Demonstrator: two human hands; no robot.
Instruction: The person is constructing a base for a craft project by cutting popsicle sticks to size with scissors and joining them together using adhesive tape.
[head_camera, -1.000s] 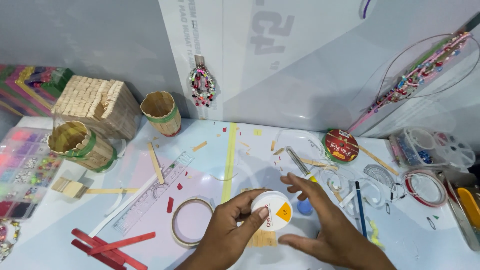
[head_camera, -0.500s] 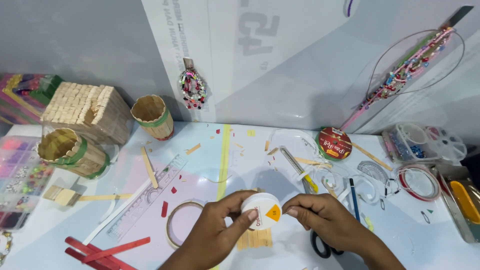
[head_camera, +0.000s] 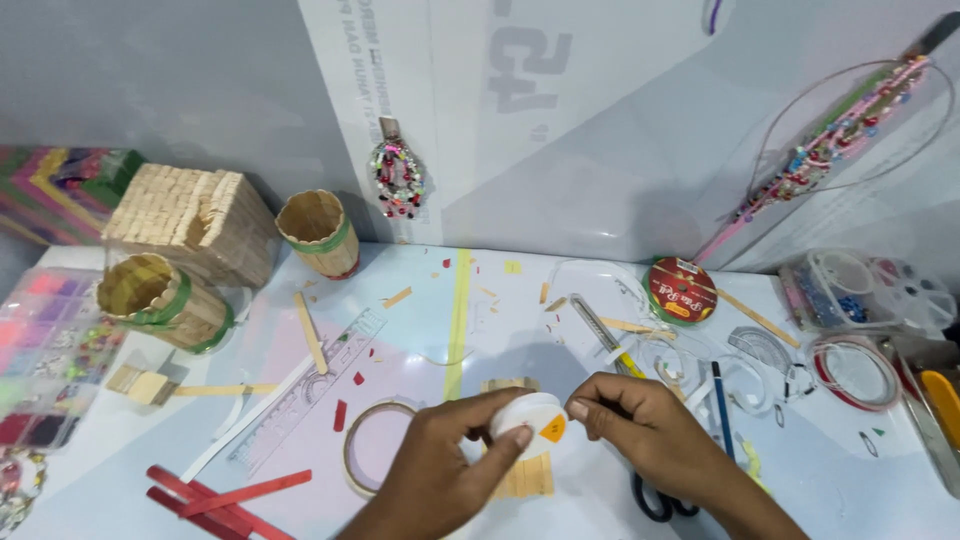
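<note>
Taking the small white spool (head_camera: 530, 425) as the landmark and going from left to right: far to its left, near the table (head_camera: 880, 490) edge, a compartmented bead box (head_camera: 45, 350) is lying, and beyond it, up-left of the spool, two stick-built cups (head_camera: 160, 300) and a stick-built box (head_camera: 190, 225) are standing by the wall. Closer in on that side, red craft sticks (head_camera: 215, 495) are lying, and a ring of tape (head_camera: 375, 455) is sitting just left of the spool. The left hand (head_camera: 440, 475) is pinching the spool by its rim, thumb on one edge and fingers on the other, so its grip is narrow and closed on the spool. The spool itself is being held just above a small raft of wooden sticks (head_camera: 520, 470) at the near middle of the table. It is looking light, hard and smooth, likely a plastic reel of thin cord, so it is probably slippery on its flat faces and best held by the rim, as it is now. The right hand (head_camera: 640, 430) is pressing its fingertips together right beside the spool's orange sticker, in a tight pinch; whether a thread end is between them I cannot tell. To the right of the spool, scissors (head_camera: 655, 500), a blue pencil (head_camera: 722, 410) and a red round tin (head_camera: 680, 290) are lying, with clear bead trays (head_camera: 865, 290) farther right.
</note>
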